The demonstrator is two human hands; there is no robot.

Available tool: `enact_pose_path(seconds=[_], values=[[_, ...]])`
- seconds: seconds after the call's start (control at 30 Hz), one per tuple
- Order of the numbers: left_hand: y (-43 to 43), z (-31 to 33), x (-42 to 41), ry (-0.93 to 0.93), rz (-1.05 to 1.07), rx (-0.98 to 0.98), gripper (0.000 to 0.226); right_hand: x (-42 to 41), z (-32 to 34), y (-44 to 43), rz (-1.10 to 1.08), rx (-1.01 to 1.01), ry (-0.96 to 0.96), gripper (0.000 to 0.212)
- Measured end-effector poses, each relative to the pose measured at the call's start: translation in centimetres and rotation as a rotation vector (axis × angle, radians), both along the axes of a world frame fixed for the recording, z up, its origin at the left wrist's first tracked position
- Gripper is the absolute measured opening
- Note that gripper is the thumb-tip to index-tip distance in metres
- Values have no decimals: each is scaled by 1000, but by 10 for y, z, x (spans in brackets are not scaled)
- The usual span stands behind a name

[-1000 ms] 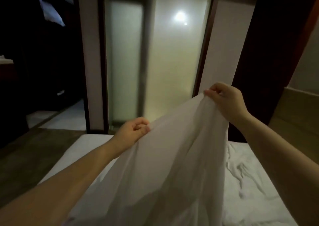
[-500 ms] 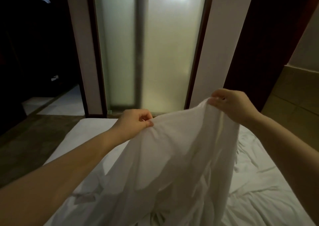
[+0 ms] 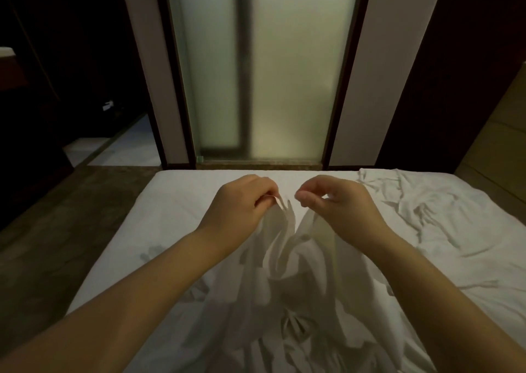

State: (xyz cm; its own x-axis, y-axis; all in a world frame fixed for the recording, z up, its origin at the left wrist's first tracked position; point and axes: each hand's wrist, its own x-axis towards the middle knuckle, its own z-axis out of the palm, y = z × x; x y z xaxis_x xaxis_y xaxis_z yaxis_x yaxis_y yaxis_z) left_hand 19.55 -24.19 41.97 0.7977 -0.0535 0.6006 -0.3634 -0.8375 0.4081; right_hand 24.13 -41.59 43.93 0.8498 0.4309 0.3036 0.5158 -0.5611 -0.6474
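Over the far half of the bed (image 3: pixel 176 196), left hand (image 3: pixel 242 202) and right hand (image 3: pixel 338 204) close to each other but not touching. Fingers of the left hand curled, pinching a top edge of the white sheet (image 3: pixel 284 259) between thumb and fingertips. Right hand also curled, thumb and forefinger bent toward each other, clamped on another fold of the same sheet coming up under the palm; exact grip partly hidden by the fingers. Between both hands, a narrow gap and a V-shaped dip of cloth. Below them, sheet hanging in long soft folds and spreading over the near part of the bed, between the two forearms, down to the lower edge of the view. Mattress surface white and mostly smooth on the left side and at the far edge; on the right side, rumpled white bedding (image 3: pixel 421 207) with many creases. Just beyond the far edge of the bed, tall frosted glass panels (image 3: pixel 296 74) in a dark frame, pale greenish light through them. White wall strips (image 3: pixel 153 74) on both sides of the frame. Left of the bed, dull brown floor (image 3: pixel 57 230); further left, a dark opening with pale tiled floor (image 3: pixel 125 148) behind it. Right of the bed, dark wall, then wooden panelling (image 3: pixel 495 150) at the edge. Dim room, few details visible in the dark parts.
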Motion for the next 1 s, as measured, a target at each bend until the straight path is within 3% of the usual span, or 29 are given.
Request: enact_pose_path(seconds=[0.13, 0.33, 0.43, 0.57, 0.63, 1.0], values=[[-3, -5, -3, 1, -4, -58, 9, -20, -11, 16, 0, 27, 11, 17], [-4, -9, -7, 46, 5, -108, 7, -25, -20, 18, -69, 42, 48, 10], [-9, -9, -8, 60, 2, -126, 18, -27, -16, 17, -64, 46, 66, 10], [-10, -15, -6, 29, -43, -124, 2, -26, -14, 15, -64, -6, 103, 9], [-10, -20, -6, 20, -56, -129, 11, -25, -15, 13, -55, -18, 165, 4], [-7, -23, -10, 9, -92, -201, 11, -31, -2, 11, -21, 110, 271, 22]])
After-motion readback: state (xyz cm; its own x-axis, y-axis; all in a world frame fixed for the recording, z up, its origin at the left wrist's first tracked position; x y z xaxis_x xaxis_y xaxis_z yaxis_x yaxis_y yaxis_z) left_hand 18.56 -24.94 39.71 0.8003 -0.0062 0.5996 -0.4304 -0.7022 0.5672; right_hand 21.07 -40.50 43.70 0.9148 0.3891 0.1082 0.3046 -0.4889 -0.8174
